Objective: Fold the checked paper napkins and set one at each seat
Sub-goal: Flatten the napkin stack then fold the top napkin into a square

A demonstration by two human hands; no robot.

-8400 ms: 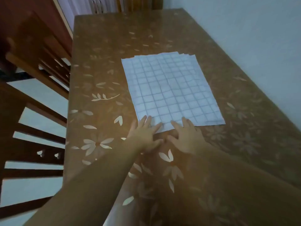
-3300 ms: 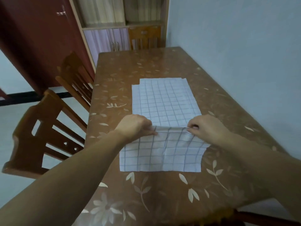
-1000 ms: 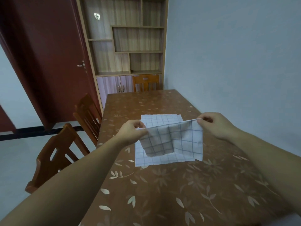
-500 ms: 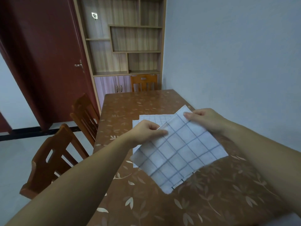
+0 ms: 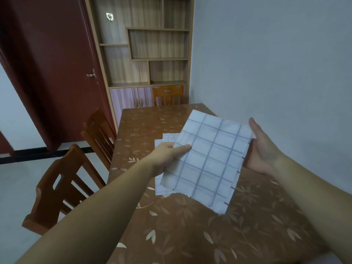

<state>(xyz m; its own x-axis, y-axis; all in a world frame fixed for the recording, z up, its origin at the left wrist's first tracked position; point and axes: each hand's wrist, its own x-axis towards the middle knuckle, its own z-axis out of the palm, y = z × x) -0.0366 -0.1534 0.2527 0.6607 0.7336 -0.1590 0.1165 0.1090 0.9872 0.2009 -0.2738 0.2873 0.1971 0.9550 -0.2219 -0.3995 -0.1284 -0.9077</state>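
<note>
A folded white napkin with blue checks (image 5: 209, 159) hangs in the air above the brown flowered table (image 5: 171, 235), tilted with one corner pointing down. My left hand (image 5: 167, 155) grips its left edge, thumb on top. My right hand (image 5: 261, 147) lies against its right edge with the palm open and the thumb straight up; its fingers are hidden behind the paper. The stack of unfolded checked napkins (image 5: 162, 140) lies flat on the table beneath, mostly covered by the held one.
Two wooden chairs (image 5: 62, 185) (image 5: 99, 130) stand along the table's left side and a third (image 5: 167, 95) at its far end. A grey wall (image 5: 276, 63) runs along the right side. A wooden cabinet (image 5: 152, 54) and a dark red door (image 5: 47, 73) stand behind.
The napkin has risen and turned more upright. My right hand has let go of the far corner and now lies open along the right edge. My left hand keeps its grip.
</note>
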